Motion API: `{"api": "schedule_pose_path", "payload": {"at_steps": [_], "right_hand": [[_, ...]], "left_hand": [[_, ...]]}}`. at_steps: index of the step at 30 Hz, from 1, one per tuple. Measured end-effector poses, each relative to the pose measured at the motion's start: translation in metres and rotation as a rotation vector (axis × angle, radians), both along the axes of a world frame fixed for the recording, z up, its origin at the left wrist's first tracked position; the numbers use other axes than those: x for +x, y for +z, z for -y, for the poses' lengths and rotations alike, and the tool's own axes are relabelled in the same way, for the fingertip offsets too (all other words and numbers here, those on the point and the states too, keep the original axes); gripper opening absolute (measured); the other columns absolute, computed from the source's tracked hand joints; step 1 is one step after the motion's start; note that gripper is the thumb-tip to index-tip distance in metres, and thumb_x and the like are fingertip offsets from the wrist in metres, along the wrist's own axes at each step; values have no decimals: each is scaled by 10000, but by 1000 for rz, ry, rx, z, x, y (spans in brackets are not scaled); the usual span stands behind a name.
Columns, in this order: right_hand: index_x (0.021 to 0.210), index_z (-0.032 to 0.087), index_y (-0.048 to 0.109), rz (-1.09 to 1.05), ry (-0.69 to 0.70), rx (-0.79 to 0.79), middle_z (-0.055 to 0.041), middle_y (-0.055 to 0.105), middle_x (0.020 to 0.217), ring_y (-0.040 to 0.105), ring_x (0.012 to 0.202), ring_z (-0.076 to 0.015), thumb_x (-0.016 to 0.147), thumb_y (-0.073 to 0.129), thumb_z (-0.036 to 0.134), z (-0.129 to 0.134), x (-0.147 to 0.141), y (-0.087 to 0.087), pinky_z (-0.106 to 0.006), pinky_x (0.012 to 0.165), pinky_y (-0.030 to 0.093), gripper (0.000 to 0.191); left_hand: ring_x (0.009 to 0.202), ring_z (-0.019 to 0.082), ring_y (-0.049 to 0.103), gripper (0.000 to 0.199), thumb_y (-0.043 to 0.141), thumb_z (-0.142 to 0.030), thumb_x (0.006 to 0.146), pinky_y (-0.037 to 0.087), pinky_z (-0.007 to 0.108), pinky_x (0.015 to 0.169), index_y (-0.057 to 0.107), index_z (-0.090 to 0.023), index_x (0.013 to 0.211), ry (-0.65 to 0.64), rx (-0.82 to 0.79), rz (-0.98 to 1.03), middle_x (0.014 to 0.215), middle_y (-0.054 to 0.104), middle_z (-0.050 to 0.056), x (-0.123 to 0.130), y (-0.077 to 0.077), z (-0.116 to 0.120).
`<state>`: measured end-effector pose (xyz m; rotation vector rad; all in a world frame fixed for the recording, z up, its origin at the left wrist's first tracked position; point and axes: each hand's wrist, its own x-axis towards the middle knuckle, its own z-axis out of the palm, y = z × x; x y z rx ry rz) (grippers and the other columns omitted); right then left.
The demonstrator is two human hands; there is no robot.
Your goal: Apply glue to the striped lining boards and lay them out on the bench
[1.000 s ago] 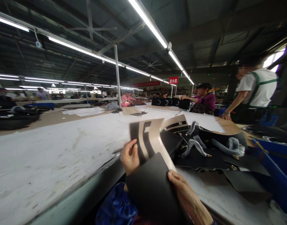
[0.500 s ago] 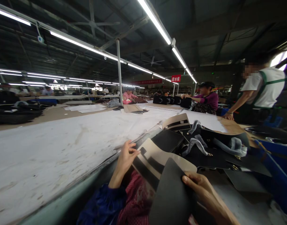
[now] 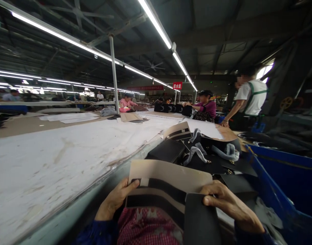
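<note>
A beige panel (image 3: 168, 173) with black strips across it stretches between my two hands above the checked apron. My left hand (image 3: 117, 195) pinches its left end, thumb on the front near a small pale patch. At the right end, my right hand (image 3: 222, 199) grips the panel together with a dark grey sheet (image 3: 200, 217), which hangs down over the panel's right part. Beyond the hands lies a pile of black pieces (image 3: 168, 149) with handles wrapped in clear plastic (image 3: 195, 154).
A long white-covered table (image 3: 69, 153) runs along the left and ahead. On the right is a blue bin (image 3: 286, 173). A person in purple (image 3: 208, 109) sits at the far side, and a person in white (image 3: 255, 98) leans on the table with one hand.
My left hand was raised with fingers apart at the panel's corner; now it has closed on the left end. The panel is spread more level, and the view has turned right.
</note>
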<state>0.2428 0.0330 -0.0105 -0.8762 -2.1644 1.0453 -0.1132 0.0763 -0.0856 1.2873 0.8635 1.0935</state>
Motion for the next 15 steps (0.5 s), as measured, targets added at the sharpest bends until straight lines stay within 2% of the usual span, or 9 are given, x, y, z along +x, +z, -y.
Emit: {"api": "schedule_pose_path", "payload": {"at_steps": [3, 6, 11, 13, 15], "right_hand": [[626, 168, 563, 28, 3, -36, 29, 427, 591, 364, 565, -105, 892, 591, 596, 3, 10, 0, -255, 552, 275, 505], [624, 164, 581, 34, -20, -61, 18, 456, 592, 397, 569, -112, 877, 586, 632, 1, 20, -7, -254, 565, 307, 532], [607, 169, 619, 71, -99, -81, -17, 523, 616, 477, 600, -146, 817, 591, 715, -16, 31, -34, -262, 565, 401, 586], [667, 180, 677, 97, -168, -114, -44, 601, 694, 544, 651, -174, 823, 601, 693, -27, 31, -48, -275, 596, 468, 541], [732, 190, 726, 81, -235, -118, -92, 681, 905, 629, 787, -222, 830, 614, 664, -36, 32, -58, -306, 671, 534, 497]], "left_hand": [[854, 217, 680, 450, 706, -535, 837, 513, 270, 767, 751, -154, 1071, 35, 29, -35, 959, 777, 67, 1, -6, 8], [838, 219, 690, 401, 672, -495, 882, 514, 272, 763, 762, -155, 1076, 12, 21, -29, 931, 783, 66, 5, -10, 17], [790, 240, 724, 405, 774, -449, 796, 529, 290, 724, 771, -143, 1061, -48, -87, 284, 854, 785, 90, 16, -13, 45], [834, 256, 730, 387, 759, -423, 816, 527, 293, 726, 767, -135, 1074, -81, -97, 295, 896, 787, 106, 22, -8, 61], [933, 262, 721, 367, 691, -389, 884, 527, 303, 781, 735, -148, 1157, -54, -68, 229, 1002, 783, 108, 29, -1, 73]]}}
